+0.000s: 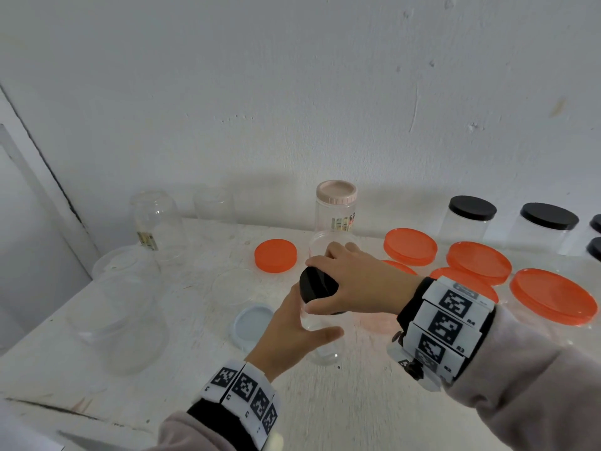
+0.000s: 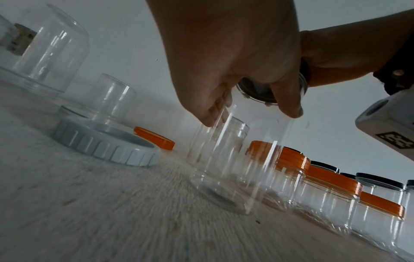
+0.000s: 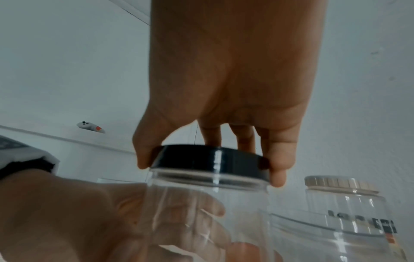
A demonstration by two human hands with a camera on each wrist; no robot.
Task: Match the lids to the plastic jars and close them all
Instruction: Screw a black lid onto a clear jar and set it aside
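A clear plastic jar [image 1: 322,348] stands upright on the white table, near the middle. My left hand [image 1: 292,333] grips its side, thumb on the near wall and fingers round the far side. A black lid [image 1: 317,284] sits on the jar's mouth, and my right hand [image 1: 354,281] grips it from above, thumb and fingers curled round its rim. In the right wrist view the black lid [image 3: 208,159] rests level on the jar [image 3: 208,212]. The left wrist view shows my left hand [image 2: 235,70] holding the upper part of the jar [image 2: 235,159].
A pale blue lid [image 1: 253,322] lies upside down left of the jar, and an orange lid [image 1: 275,255] lies behind it. Jars with orange lids [image 1: 553,296] crowd the right, black-lidded jars [image 1: 471,208] the back right. A pink-lidded jar [image 1: 336,193] stands behind. Upturned clear jars [image 1: 156,219] stand left.
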